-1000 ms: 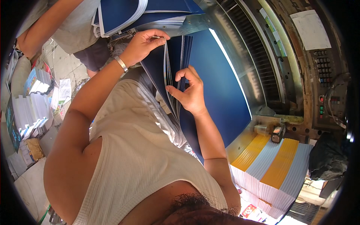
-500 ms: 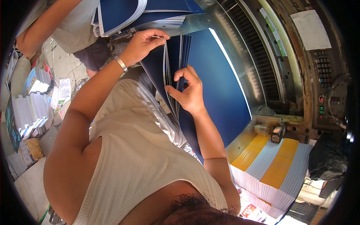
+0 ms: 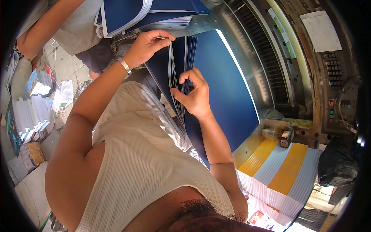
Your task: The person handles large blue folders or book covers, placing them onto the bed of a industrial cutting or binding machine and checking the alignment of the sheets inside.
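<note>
My left hand (image 3: 145,46) pinches the top edge of the blue sheets (image 3: 181,73) and my right hand (image 3: 195,94) curls into them just below, so if my pinch loosens, I think they fan out and slide.

Lighting: bright, even daylight, strongest at the upper left of the frame, where the pale floor (image 3: 63,67) is nearly washed out. Glare: a white streak along the upper edge of the blue sheets (image 3: 228,92); sheen on the metal machine bed (image 3: 247,42). Shadows: soft, under the raised forearms. Distortion: heavy fisheye bending toward the rim; black vignette at all corners. Focus: centre sharp; the lower edge, close to the lens, blurred.
</note>
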Action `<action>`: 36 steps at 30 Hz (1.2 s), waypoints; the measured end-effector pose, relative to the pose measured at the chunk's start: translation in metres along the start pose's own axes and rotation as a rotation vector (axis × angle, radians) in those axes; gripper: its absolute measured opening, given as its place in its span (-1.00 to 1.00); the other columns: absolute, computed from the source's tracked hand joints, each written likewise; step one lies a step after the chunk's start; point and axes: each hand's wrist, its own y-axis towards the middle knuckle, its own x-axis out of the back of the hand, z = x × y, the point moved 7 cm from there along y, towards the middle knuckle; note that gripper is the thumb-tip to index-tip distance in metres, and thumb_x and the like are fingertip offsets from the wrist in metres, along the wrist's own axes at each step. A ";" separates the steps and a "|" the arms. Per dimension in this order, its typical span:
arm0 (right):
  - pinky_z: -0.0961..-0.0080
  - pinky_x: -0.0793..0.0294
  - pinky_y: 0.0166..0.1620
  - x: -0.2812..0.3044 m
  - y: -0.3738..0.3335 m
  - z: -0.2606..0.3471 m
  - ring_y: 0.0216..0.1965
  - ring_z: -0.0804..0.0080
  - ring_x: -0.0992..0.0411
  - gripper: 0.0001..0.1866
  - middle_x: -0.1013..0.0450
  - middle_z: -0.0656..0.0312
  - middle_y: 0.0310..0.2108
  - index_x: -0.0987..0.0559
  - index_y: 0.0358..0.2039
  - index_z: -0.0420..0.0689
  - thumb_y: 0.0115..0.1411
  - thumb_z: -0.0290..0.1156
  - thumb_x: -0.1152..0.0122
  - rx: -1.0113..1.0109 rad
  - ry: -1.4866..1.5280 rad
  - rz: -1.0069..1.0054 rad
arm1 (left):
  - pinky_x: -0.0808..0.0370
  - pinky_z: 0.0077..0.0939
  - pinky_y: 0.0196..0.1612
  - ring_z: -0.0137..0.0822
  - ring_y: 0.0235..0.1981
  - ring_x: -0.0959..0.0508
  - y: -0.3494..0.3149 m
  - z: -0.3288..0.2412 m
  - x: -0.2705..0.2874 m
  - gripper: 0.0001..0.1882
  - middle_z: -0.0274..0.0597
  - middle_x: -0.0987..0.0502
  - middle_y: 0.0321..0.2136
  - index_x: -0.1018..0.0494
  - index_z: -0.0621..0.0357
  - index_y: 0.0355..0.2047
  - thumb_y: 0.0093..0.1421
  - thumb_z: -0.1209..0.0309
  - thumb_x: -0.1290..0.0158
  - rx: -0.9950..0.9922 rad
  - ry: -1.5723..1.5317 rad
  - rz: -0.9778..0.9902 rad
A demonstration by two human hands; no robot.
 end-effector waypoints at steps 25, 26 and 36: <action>0.14 -0.62 -0.14 -0.007 0.001 0.008 -0.13 -0.20 -0.62 -0.76 -0.39 -0.34 0.19 -0.63 -0.27 -0.08 -0.01 -0.57 -0.25 0.127 -0.099 0.114 | -0.46 -0.56 0.04 -0.52 -0.06 -0.49 0.005 -0.019 0.009 -0.84 -0.34 -0.52 -0.05 -0.57 0.22 -0.05 0.42 0.49 -0.10 -0.028 0.168 0.267; 0.14 -0.62 -0.14 -0.007 0.001 0.008 -0.13 -0.20 -0.62 -0.76 -0.39 -0.34 0.19 -0.63 -0.27 -0.08 -0.01 -0.57 -0.25 0.127 -0.099 0.114 | -0.46 -0.56 0.04 -0.52 -0.07 -0.50 0.004 -0.021 0.007 -0.85 -0.33 -0.53 -0.06 -0.58 0.23 -0.07 0.42 0.49 -0.10 -0.038 0.207 0.303; 0.28 -0.46 -0.25 0.004 0.003 -0.001 -0.32 0.05 -0.44 -0.54 -0.41 0.03 -0.24 -0.52 -0.38 -0.10 -0.19 -0.30 -0.69 0.113 -0.101 0.052 | -0.43 -0.58 0.04 -0.54 -0.10 -0.48 -0.011 0.003 -0.003 -0.85 -0.36 -0.56 -0.11 -0.58 0.23 -0.11 0.45 0.41 -0.10 -0.152 0.018 -0.160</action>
